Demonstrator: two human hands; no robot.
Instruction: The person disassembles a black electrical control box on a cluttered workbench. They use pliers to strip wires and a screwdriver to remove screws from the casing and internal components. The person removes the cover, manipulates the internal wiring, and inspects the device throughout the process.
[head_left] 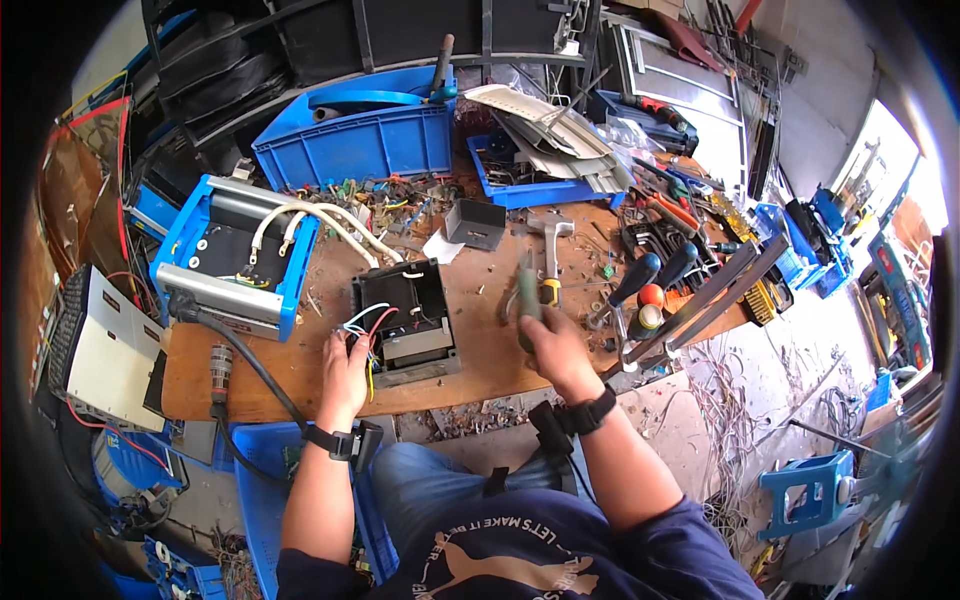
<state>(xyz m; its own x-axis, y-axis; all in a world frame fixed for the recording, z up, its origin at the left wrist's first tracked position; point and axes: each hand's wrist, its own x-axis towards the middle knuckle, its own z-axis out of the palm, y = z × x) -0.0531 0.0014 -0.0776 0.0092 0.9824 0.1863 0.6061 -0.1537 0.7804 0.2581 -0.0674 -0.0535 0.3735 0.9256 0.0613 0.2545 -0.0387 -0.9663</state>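
A: We locate the open black electrical unit (405,322) near the front edge of the worktop (480,300), at 12 o'clock from our seat. The left hand (345,368) rests at its 9 o'clock side, its grip closed on the bundle of coloured wires (362,325) that leaves the case.

B: And the right hand (555,345)?

A: Its grip is clamped on the handles of green-handled pliers (523,295), jaws pointing to 12 o'clock, just to the 3 o'clock side of the unit.

B: How do we judge the unit to handle?

A: The metal block inside suggests a transformer, so we judge it heavy for its size and stiff. We would take hold of the case walls, never the wires: these are thin and soft, and likely to pull from their joints. The pliers look rigid, and their sleeved handles should give a sure hold.

B: Containers?

A: At 11 o'clock a blue-framed machine (235,250) stands open, with white cables (320,218) arching from it toward the unit. At 12 o'clock, further back, a large blue crate (355,145) holds a long tool with a dark handle; what else is inside we cannot tell. At 1 o'clock a shallow blue tray (540,190) carries pale flat strips. Loose screwdrivers (650,275) lie at 2 o'clock.
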